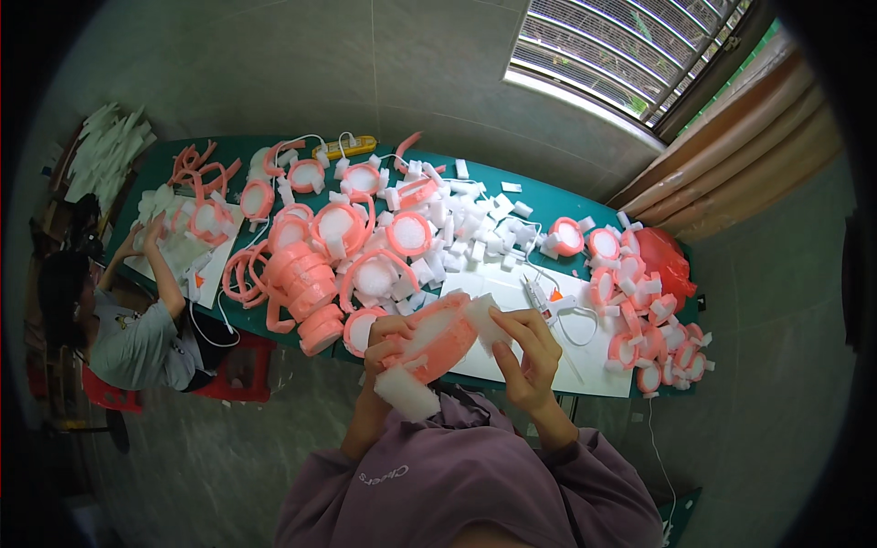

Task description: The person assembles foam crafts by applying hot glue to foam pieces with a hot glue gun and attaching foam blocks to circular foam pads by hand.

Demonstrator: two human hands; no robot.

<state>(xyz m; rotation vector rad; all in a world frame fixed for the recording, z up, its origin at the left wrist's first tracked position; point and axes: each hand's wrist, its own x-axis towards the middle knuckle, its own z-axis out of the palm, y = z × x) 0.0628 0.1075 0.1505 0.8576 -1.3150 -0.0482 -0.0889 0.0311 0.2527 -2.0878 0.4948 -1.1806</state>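
Note:
My left hand [382, 351] grips a pink foam ring [449, 343] with a white foam middle, held tilted in front of my chest. A white foam block [407, 393] sticks out at the ring's lower left end, beside my left wrist. Between the thumb and fingers of my right hand [530, 362] is another white foam block [484, 318], against the ring's upper right end. Whether that block is fixed to the ring, I cannot tell. Beyond my right hand, a white glue gun [551, 302] with an orange part lies on a white board [501, 285].
The green table [493, 175] bears a heap of small white foam blocks [482, 219], pink rings [336, 228] at centre left and more ring pieces [630, 292] at right. A yellow power strip [352, 146] lies at the back. At left, another person [151, 320] works with foam; cables cross the table.

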